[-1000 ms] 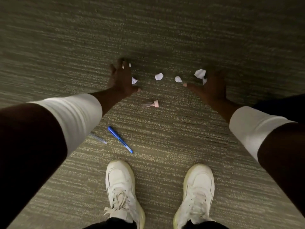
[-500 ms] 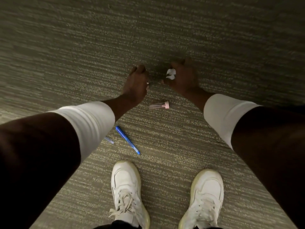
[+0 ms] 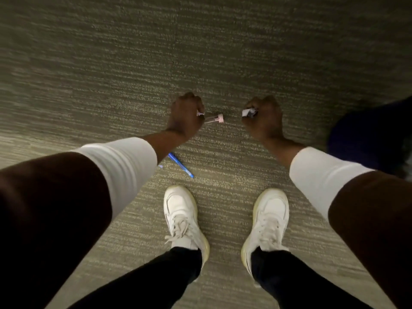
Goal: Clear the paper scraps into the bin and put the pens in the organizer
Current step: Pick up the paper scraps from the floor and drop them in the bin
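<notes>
My left hand point(image 3: 186, 113) is closed into a fist above the carpet, with a bit of white paper scrap point(image 3: 200, 113) peeking from its fingers. My right hand point(image 3: 264, 118) is also fisted around crumpled white paper scraps point(image 3: 248, 112). A clear pen with a pink cap point(image 3: 214, 119) lies on the carpet between the hands, just right of my left fist. A blue pen point(image 3: 180, 165) lies on the carpet under my left forearm, partly hidden by the sleeve. No loose scraps show on the carpet.
My two white sneakers point(image 3: 181, 216) point(image 3: 268, 219) stand on the grey-green striped carpet point(image 3: 200, 52) below the hands. A dark blue rounded object point(image 3: 367, 134) sits at the right edge. Neither bin nor organizer is in view.
Both hands swept together over the scattered scraps, closed on them and lifted apart into fists. The scraps are gone from the carpet. The view shifted so the pens sit nearer the hands.
</notes>
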Demonstrator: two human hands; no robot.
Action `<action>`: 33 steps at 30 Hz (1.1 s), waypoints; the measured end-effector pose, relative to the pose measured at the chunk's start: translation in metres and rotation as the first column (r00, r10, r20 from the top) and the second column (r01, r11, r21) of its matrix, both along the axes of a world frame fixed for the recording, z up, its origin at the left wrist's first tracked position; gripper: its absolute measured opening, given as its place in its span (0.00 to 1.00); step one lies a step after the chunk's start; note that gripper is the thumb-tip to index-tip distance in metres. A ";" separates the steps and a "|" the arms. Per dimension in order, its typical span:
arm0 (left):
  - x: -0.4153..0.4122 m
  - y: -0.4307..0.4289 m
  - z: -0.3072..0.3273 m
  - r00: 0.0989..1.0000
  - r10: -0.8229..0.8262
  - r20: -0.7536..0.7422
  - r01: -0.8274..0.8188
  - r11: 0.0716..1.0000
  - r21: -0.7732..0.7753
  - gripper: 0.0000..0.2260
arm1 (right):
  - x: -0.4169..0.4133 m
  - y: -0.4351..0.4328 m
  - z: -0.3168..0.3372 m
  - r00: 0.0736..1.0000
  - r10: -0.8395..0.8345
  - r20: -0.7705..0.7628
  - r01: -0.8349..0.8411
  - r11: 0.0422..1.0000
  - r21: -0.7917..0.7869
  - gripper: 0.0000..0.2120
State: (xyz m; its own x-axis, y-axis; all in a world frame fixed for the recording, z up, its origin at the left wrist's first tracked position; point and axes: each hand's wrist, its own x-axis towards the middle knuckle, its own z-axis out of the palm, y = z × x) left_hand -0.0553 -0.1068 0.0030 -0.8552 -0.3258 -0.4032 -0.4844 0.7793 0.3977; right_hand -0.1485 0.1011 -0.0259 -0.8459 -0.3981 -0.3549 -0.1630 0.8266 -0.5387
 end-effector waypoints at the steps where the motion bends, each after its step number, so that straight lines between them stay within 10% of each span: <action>1: 0.003 0.008 0.012 1.000 0.006 0.027 -0.007 1.000 0.008 0.05 | 0.010 0.014 0.012 1.000 -0.006 0.022 0.006 1.000 0.019 0.08; 17: -0.030 0.169 0.197 0.993 -0.116 -0.007 0.115 0.975 0.191 0.06 | 0.051 0.144 0.221 0.975 -0.211 0.074 0.211 0.978 0.007 0.09; 33: -0.083 0.318 0.248 0.993 -0.117 -0.010 0.113 0.925 0.364 0.08 | 0.014 0.248 0.274 0.835 -0.546 -0.067 0.550 0.828 0.106 0.12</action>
State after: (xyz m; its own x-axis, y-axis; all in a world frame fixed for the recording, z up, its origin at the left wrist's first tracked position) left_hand -0.1380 0.2110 0.2512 -0.8725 -0.0550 -0.4855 -0.4065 0.6329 0.6589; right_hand -0.1340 0.3491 0.2482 -0.9244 0.1771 -0.3377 0.3203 0.8413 -0.4356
